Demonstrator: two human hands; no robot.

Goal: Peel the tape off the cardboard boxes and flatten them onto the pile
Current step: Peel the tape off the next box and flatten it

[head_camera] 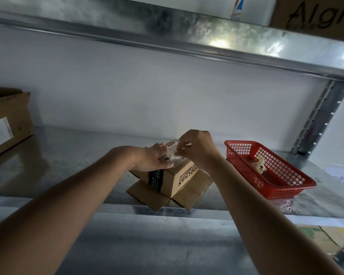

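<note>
I stand at a storeroom rack: a galvanised steel shelf [68, 165] with a second metal shelf [207, 34] overhead, a perforated upright [318, 118] bolted at the side, cardboard cartons [6, 120] stacked about, and a red plastic basket [266, 169] for scraps.

Metal shelf [72, 163] bears boxes [179, 181], red basket [270, 171].

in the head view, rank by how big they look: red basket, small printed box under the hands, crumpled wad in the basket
1. red basket
2. small printed box, looks a bit smaller, though the hands hide part of it
3. crumpled wad, clearly smallest
</note>
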